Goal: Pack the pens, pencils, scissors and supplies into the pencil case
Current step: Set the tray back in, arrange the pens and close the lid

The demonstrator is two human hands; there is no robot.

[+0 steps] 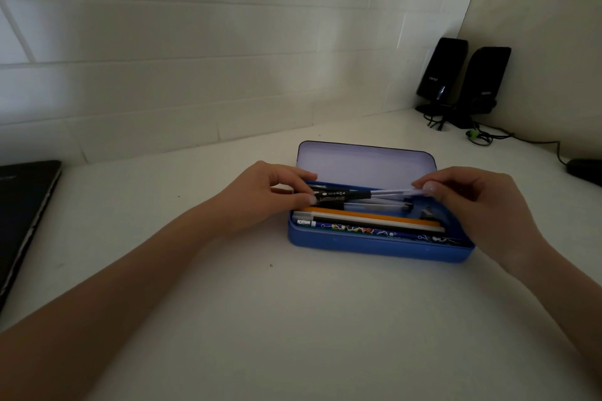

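Note:
A blue pencil case (378,249) lies open on the white desk, its pale lid (365,161) tipped back. Inside lie an orange pencil (368,215), a white pencil (374,221), a patterned blue pencil (358,230) and other pens at the back. A clear pen with a black grip (358,195) is held level just above the case. My left hand (260,195) pinches its black end and my right hand (469,202) pinches its clear end.
A dark laptop (22,215) lies at the left desk edge. Two black speakers (462,78) stand in the back right corner with cables (488,137) trailing right to a small black object (584,169). A tiled wall runs behind the desk.

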